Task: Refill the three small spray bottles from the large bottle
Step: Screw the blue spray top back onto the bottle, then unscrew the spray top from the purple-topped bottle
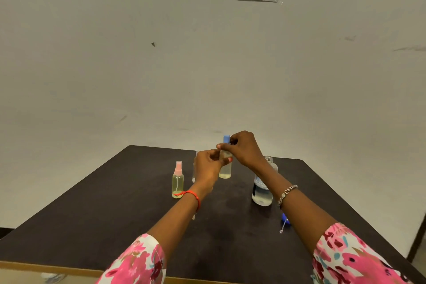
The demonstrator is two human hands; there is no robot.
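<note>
Both arms wear loose sleeves of the same white fabric, printed with large pink flowers, dark red blotches and small teal strokes. The left sleeve (138,260) and the right sleeve (350,258) both end in a soft rounded hem, and the forearms beyond are bare. A thin red cord bracelet (193,193) circles the left wrist, with a loose end hanging from it. A beaded bracelet (287,193) of small metallic, rose-tinted beads circles the right wrist. On the left hand (207,166) one nail (229,159) shows coral polish.
</note>
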